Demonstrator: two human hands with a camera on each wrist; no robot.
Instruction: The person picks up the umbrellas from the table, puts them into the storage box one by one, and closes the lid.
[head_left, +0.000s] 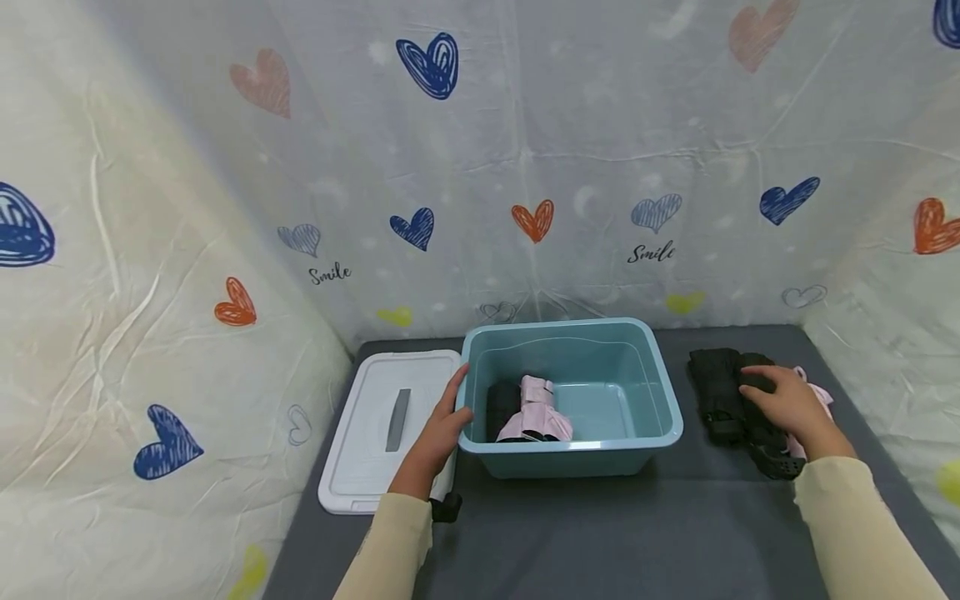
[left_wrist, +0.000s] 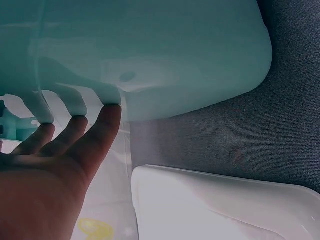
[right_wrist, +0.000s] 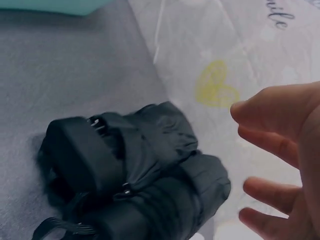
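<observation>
1. The left hand (head_left: 441, 429) rests on the left side of the blue-green bin (head_left: 562, 464); its fingers are spread and nearly straight, tips touching the outer wall, with the thumb at the rim.
2. The right hand (head_left: 795, 407) hovers above the far black bundle (head_left: 761, 427), thumb and fingers wide apart, holding nothing; the right wrist view shows a gap between the fingertips and the fabric.
3. That bundle lies against the near black bundle (head_left: 716, 392), both on the worktop (head_left: 570, 533) to the right of the bin.
4. Pink fabric (head_left: 819, 396) shows beside them, mostly covered by the right hand, so its shape is hard to judge.
5. Inside the bin, at its left end, a dark roll (head_left: 501, 408) lies beside a strapped pink bundle (head_left: 536, 410).
6. A white lid (head_left: 360, 433) with a grey handle (head_left: 398, 421) lies flat left of the bin.
7. Heart-printed cloth (head_left: 480, 125) hangs behind the worktop.
</observation>
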